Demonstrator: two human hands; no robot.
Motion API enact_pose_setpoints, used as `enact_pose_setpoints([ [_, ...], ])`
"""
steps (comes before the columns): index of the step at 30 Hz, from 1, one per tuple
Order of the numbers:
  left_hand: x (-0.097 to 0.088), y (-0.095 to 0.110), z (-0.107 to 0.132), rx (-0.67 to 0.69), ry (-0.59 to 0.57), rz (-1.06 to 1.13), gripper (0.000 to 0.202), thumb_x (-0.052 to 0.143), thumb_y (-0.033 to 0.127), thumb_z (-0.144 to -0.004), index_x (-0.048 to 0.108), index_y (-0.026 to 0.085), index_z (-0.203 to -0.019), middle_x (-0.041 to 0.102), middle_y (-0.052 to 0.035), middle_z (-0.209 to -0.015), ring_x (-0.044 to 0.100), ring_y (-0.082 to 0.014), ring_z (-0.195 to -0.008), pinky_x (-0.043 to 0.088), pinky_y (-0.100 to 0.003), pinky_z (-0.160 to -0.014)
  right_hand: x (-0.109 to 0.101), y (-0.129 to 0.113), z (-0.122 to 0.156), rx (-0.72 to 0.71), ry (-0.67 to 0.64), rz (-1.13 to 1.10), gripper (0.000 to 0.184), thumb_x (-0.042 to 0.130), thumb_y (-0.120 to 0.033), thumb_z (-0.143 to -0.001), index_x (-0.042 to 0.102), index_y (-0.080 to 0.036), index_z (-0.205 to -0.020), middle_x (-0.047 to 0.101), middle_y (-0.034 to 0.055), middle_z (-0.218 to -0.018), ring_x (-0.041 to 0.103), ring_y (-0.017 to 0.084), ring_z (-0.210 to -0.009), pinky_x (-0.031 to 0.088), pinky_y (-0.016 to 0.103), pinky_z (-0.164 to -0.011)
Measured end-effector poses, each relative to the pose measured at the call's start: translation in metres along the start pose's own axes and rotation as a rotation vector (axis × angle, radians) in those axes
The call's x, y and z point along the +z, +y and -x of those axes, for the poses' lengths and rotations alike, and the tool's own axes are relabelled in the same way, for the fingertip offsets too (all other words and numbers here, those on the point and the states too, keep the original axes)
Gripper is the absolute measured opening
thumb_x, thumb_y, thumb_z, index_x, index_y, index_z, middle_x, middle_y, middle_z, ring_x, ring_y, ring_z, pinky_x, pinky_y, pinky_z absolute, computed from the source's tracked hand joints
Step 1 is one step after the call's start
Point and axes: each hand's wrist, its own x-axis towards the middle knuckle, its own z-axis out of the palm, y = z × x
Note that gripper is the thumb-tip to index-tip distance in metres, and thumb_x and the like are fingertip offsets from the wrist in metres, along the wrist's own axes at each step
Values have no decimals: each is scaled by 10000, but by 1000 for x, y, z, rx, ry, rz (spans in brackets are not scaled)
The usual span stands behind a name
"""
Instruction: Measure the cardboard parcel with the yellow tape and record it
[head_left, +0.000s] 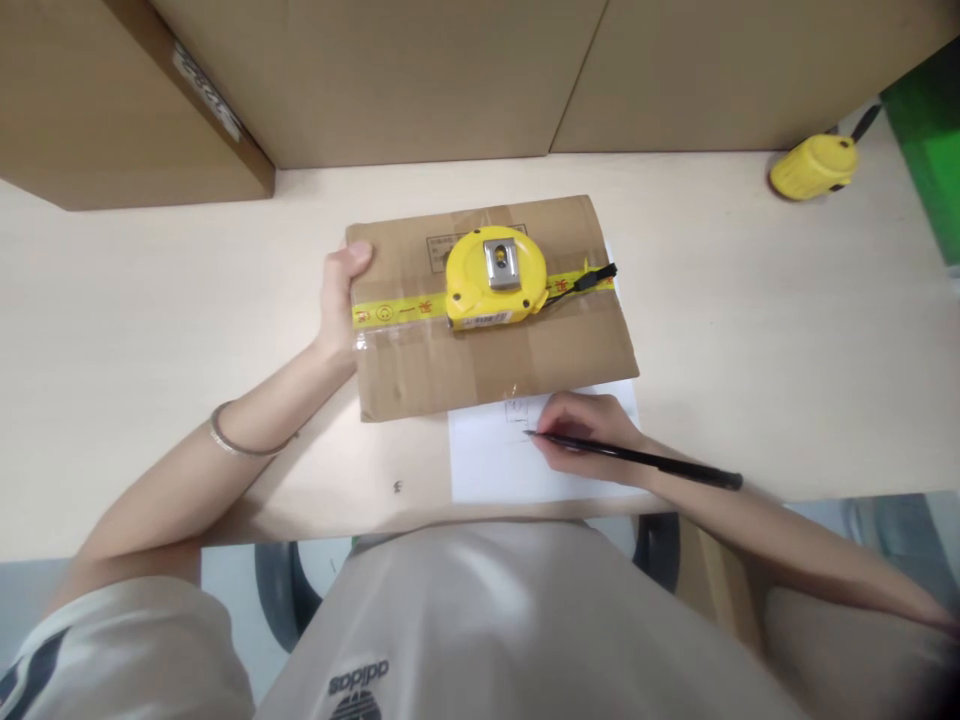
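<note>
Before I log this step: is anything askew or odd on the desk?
Nothing damaged or spilled. The cardboard parcel lies slightly skewed, overlapping the paper where the right hand writes with a pen; a tape measure rests on the parcel. The left hand grips its left edge.

Bright, even light — warped, soft edges

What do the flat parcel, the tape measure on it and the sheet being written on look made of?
The parcel looks like matt brown cardboard, going by its colour and creases, sealed with glossy yellow printed tape. The tape measure has a glossy yellow case, probably plastic, with a shiny metal-looking clip. The sheet is thin matt white paper, lying flat under the pen.
</note>
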Motion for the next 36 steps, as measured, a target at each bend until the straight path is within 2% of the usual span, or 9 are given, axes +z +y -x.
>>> enact_pose_setpoints([
  [2, 1, 0, -1, 10, 10, -1, 429, 558, 484, -790, 658, 159, -1051, 739, -110, -1129, 592, -341, -1283, 508, -428, -1066, 0, 3, 1, -50, 12, 4, 83, 659, -223, -765, 600, -198, -713, 664, 2, -656, 591, 98, -520, 478, 201, -486],
  [7, -1, -3, -4, 79, 7, 10, 385, 573, 460, -799, 662, 151, -1012, 741, -106, -1120, 625, -331, -1234, 508, -408, -1042, 3, 15, 4, -307, 46, 51, 147, 637, -191, -815, 615, -188, -670, 579, -21, -571, 486, 71, -479, 379, 200, -451],
  [12, -9, -5, -4, 6, -37, 23, 471, 563, 515, -825, 667, 116, -1053, 745, -126, -1073, 647, -345, -1193, 494, -435, -1049, 6, 14, 2, -351, 31, 78, 187, 613, -164, -822, 579, -192, -640, 538, -33, -537, 438, 62, -478, 348, 200, -464],
  [19, -8, -6, -4, 47, -30, -5, 467, 550, 523, -824, 673, 125, -1036, 736, -116, -1078, 649, -333, -1181, 500, -433, -1038, 9, 0, 2, -362, 37, 87, 176, 632, -94, -799, 595, -192, -658, 574, -30, -569, 502, 63, -519, 399, 188, -512],
  [22, -6, -6, -4, 87, -8, -15, 422, 554, 496, -829, 675, 139, -1018, 739, -103, -1046, 647, -318, -1180, 515, -414, -1014, 10, 1, -1, -342, 41, 44, 191, 624, -107, -806, 587, -188, -637, 551, -40, -535, 465, 54, -483, 367, 191, -477],
  [27, -8, -5, -4, 60, -2, -18, 421, 565, 514, -824, 687, 144, -985, 740, -101, -1025, 654, -325, -1167, 525, -409, -993, 8, 1, -5, -300, -10, 23, 196, 621, -86, -797, 578, -202, -646, 560, -28, -531, 461, 70, -474, 352, 223, -457],
  [31, -7, -4, -4, 68, 52, -40, 412, 592, 516, -792, 691, 157, -969, 740, -91, -1016, 645, -330, -1183, 524, -407, -998, 7, -1, -5, -255, -34, 7, 209, 612, -105, -811, 576, -208, -633, 537, -25, -515, 428, 72, -458, 325, 238, -436],
  [36, -6, -4, -3, 43, 10, -29, 419, 562, 506, -812, 683, 139, -975, 740, -94, -1026, 646, -334, -1180, 518, -433, -1011, 4, -5, -7, -195, -71, 7, 211, 606, -142, -817, 589, -176, -610, 517, -45, -519, 415, 48, -460, 312, 202, -437],
])
